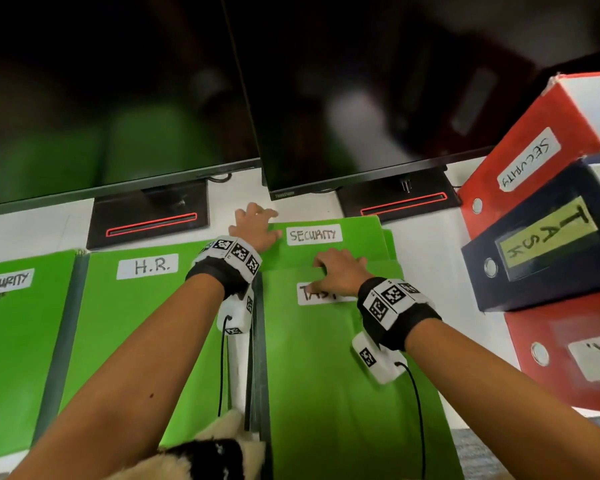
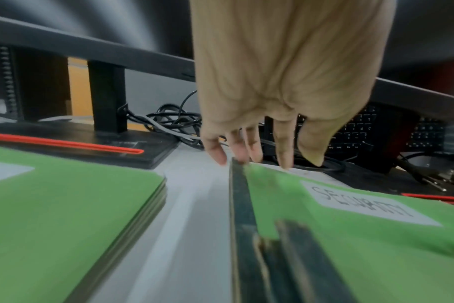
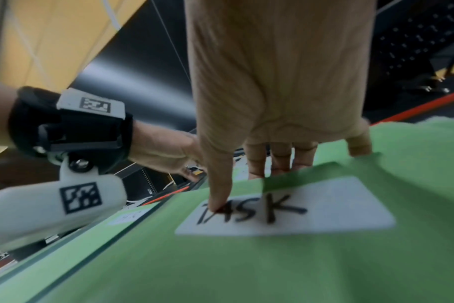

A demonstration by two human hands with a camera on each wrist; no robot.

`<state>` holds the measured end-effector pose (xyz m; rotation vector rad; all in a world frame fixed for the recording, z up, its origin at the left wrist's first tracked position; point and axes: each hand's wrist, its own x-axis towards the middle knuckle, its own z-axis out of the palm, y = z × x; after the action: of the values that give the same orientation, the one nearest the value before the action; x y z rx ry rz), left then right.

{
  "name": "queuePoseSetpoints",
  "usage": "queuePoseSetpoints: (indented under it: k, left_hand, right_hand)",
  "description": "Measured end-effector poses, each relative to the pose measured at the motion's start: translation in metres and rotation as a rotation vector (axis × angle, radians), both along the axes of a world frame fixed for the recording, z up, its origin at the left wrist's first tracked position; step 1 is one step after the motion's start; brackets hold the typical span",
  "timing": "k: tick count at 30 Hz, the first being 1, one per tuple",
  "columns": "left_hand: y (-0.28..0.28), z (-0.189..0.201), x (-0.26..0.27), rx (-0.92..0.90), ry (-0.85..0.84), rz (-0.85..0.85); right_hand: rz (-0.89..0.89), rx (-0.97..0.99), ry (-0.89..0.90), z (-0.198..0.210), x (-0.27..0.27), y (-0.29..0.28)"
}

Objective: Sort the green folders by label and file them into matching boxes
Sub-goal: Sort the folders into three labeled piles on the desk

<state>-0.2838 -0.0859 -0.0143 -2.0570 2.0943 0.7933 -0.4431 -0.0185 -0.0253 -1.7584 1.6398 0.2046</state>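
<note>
Green folders lie on the white desk (image 1: pixel 32 233). A stack at centre right has a TASK folder (image 1: pixel 343 375) on top, with a SECURITY folder (image 1: pixel 361 244) showing beyond its top edge. My right hand (image 1: pixel 340 271) pinches the TASK folder's (image 3: pixel 272 266) top edge, thumb (image 3: pixel 218 196) on the label and fingers curled over the edge. My left hand (image 1: pixel 257 223) rests open, fingers spread, on the SECURITY folder's (image 2: pixel 376 235) far-left corner. An H.R. folder pile (image 1: pixel 118 323) and another SECURITY folder (image 1: pixel 11 341) lie to the left. At the right stand a red SECURITY box (image 1: pixel 520 168), a dark blue TASK box (image 1: pixel 541 244) and a red H.R. box (image 1: pixel 568 358).
Two black monitors (image 1: pixel 326 98) hang over the back of the desk, their bases (image 1: pixel 149 220) just beyond the folders. Tangled cables (image 2: pixel 169 121) and a keyboard (image 2: pixel 355 131) lie behind the bases. A narrow strip of bare desk (image 2: pixel 184 205) separates the H.R. pile from the centre stack.
</note>
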Motion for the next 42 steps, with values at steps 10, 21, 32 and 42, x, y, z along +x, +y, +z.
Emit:
queuePoseSetpoints:
  k: [10,21,32,42]
  left_hand:
    - [-0.002,0.001,0.002,-0.080,-0.067,-0.111]
    - [0.013,-0.015,-0.006,0.106,0.112,-0.220]
    - [0.011,-0.012,0.002,-0.020,-0.011,-0.121]
    - [0.015,0.009,0.010,-0.112,0.250,-0.098]
  right_hand:
    - [-0.159,-0.108,-0.182,-0.007,-0.006,0.006]
    - [-0.084,-0.166,-0.043,-0.011,0.003,0.005]
    - [-0.277,-0.002,-0.063,-0.001,-0.005,-0.011]
    - [-0.252,-0.100,-0.041,0.034,-0.009,-0.031]
